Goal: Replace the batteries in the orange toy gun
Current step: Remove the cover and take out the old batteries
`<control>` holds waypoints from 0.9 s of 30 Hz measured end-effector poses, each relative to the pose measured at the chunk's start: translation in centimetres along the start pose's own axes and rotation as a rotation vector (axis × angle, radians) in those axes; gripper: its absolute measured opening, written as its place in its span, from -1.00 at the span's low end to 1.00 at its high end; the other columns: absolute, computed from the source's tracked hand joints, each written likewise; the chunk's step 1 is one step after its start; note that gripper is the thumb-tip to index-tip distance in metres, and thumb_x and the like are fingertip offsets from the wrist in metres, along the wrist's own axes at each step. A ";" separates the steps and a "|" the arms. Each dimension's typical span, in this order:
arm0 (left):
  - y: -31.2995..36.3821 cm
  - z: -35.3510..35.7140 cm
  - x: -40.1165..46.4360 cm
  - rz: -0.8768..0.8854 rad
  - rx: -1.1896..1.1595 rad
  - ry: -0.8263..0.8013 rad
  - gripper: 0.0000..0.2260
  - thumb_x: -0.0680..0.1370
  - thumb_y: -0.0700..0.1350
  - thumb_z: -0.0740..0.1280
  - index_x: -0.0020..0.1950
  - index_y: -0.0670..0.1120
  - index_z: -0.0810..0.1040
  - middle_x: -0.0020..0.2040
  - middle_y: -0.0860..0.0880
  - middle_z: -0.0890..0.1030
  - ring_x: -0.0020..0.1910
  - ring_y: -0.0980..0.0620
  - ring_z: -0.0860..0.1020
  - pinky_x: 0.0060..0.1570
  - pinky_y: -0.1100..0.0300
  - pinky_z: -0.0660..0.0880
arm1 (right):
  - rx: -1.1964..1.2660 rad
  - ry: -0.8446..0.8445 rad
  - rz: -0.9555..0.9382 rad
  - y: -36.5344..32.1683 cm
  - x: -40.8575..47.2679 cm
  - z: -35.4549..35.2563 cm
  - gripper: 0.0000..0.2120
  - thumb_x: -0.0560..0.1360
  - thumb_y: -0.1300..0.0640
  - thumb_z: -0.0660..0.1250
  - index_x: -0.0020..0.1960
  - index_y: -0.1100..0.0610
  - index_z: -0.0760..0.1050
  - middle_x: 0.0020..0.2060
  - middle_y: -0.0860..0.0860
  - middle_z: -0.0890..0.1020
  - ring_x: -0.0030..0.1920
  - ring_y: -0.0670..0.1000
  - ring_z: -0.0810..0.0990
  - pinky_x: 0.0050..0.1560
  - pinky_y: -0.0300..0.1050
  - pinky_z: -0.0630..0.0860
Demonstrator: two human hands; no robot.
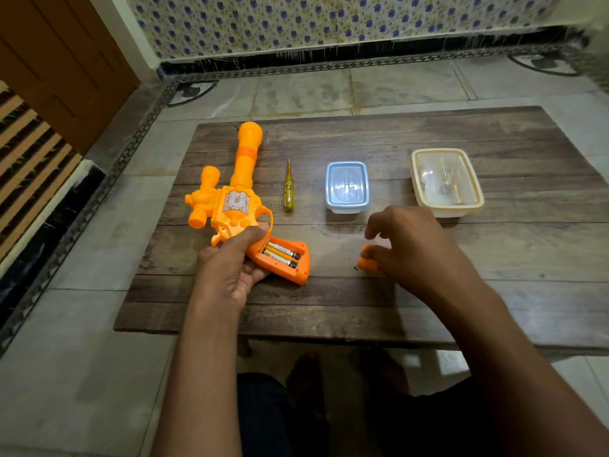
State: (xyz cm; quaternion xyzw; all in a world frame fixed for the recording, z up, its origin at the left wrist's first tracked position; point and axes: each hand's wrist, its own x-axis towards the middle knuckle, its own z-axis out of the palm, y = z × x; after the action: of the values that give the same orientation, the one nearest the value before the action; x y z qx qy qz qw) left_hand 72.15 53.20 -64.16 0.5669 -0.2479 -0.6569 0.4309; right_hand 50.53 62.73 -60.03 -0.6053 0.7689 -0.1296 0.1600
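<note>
Two batteries (281, 254) remain seated in the opened grip of the orange toy gun (230, 199), which lies on the table (461, 291), steadied by the gripping left hand (230, 268). The right hand (412, 245) pinches the removed cover (367, 262) at the table. Screwdriver (288, 186) idle. Extraction, refitting and closing appear outstanding.

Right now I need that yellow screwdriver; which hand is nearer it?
Left. The left hand grips the toy gun just below-left of the screwdriver; the right hand sits farther right.
</note>
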 end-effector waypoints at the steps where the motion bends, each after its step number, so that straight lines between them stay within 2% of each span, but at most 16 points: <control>1: 0.0 0.0 0.0 0.001 -0.003 0.005 -0.77 0.51 -0.30 0.53 0.05 -0.06 0.58 -0.03 -0.10 0.72 -0.04 -0.10 0.72 -0.18 -0.09 0.71 | 0.046 0.072 -0.036 -0.3 0.2 0.4 -0.80 0.50 0.07 0.52 0.09 0.07 0.65 0.02 0.03 0.65 0.04 0.07 0.60 0.03 0.02 0.58; 3: 0.0 -0.1 0.0 0.009 -0.001 0.019 -0.77 0.50 -0.29 0.53 0.05 -0.06 0.58 -0.03 -0.11 0.72 -0.03 -0.11 0.73 -0.17 -0.09 0.71 | 0.127 0.195 -0.112 -1.1 0.8 1.4 -0.90 0.53 0.09 0.47 0.00 0.11 0.66 -0.06 0.05 0.67 -0.01 0.10 0.62 -0.01 0.08 0.59; 5: 0.1 -0.2 0.2 0.031 0.007 0.042 -0.77 0.49 -0.28 0.54 0.03 -0.06 0.59 -0.05 -0.11 0.73 -0.04 -0.12 0.74 -0.20 -0.07 0.71 | 0.174 0.217 -0.169 -2.3 1.8 2.4 -0.92 0.56 0.13 0.42 -0.02 0.14 0.66 -0.06 0.06 0.67 -0.02 0.12 0.63 -0.03 0.11 0.59; 8: 0.0 -0.5 0.3 0.067 0.024 0.081 -0.76 0.47 -0.25 0.57 0.03 -0.07 0.60 -0.02 -0.13 0.74 -0.01 -0.14 0.75 -0.14 -0.09 0.71 | 0.190 0.189 -0.254 -4.2 3.5 3.8 -0.85 0.60 0.24 0.37 0.12 0.19 0.66 0.08 0.10 0.67 0.07 0.15 0.64 0.04 0.16 0.62; 13: 0.1 -0.9 0.3 0.084 0.006 0.076 -0.78 0.47 -0.24 0.56 0.04 -0.05 0.63 0.01 -0.14 0.76 0.00 -0.14 0.75 -0.13 -0.06 0.69 | 0.171 0.133 -0.325 -6.4 6.4 5.4 -0.58 0.56 0.41 0.26 0.35 0.16 0.57 0.37 0.16 0.55 0.29 0.22 0.57 0.21 0.15 0.58; 18: 0.1 -1.2 0.5 0.099 0.020 0.089 -0.79 0.46 -0.22 0.58 0.01 -0.02 0.64 -0.04 -0.09 0.76 -0.04 -0.11 0.76 -0.19 -0.02 0.68 | 0.115 0.000 -0.215 -7.0 8.3 6.7 -0.52 0.57 0.32 0.26 0.46 0.07 0.45 0.56 0.19 0.31 0.41 0.23 0.48 0.34 0.11 0.51; 20: 0.1 -1.3 0.7 0.098 0.020 0.093 -0.79 0.46 -0.21 0.59 0.02 -0.04 0.65 -0.04 -0.11 0.77 -0.05 -0.12 0.76 -0.18 -0.04 0.70 | 0.059 -0.047 -0.211 -6.9 8.7 7.3 -0.69 0.60 0.20 0.25 0.33 0.11 0.52 0.47 0.19 0.39 0.34 0.23 0.50 0.26 0.05 0.49; 22: 0.1 -1.3 0.8 0.092 0.021 0.092 -0.79 0.45 -0.20 0.59 0.02 -0.05 0.65 -0.03 -0.13 0.77 -0.04 -0.13 0.77 -0.14 -0.08 0.70 | 0.013 -0.025 -0.213 -6.9 8.9 7.5 -0.83 0.62 0.15 0.23 0.13 0.14 0.56 0.25 0.16 0.52 0.14 0.19 0.57 0.02 0.02 0.51; 24: 0.1 -1.4 0.9 0.090 0.016 0.096 -0.80 0.44 -0.21 0.60 0.00 -0.06 0.66 -0.05 -0.12 0.77 -0.06 -0.12 0.77 -0.15 -0.07 0.70 | -0.031 0.028 -0.204 -7.0 8.8 7.5 -0.87 0.62 0.17 0.25 0.02 0.17 0.57 0.09 0.15 0.58 0.00 0.17 0.58 -0.15 -0.04 0.40; 27: 0.2 -1.5 1.0 0.086 0.018 0.098 -0.78 0.43 -0.20 0.61 0.00 -0.08 0.66 -0.05 -0.14 0.77 -0.05 -0.14 0.77 -0.13 -0.09 0.70 | -0.053 0.089 -0.173 -7.7 8.0 6.9 -0.89 0.59 0.25 0.26 -0.08 0.19 0.54 -0.05 0.18 0.61 -0.06 0.22 0.59 -0.20 -0.04 0.35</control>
State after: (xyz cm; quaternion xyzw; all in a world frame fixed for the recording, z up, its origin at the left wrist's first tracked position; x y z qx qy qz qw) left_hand 73.65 52.54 -64.91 0.5910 -0.2566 -0.6068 0.4654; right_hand 58.41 53.16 -64.06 -0.6671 0.7233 -0.1493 0.0978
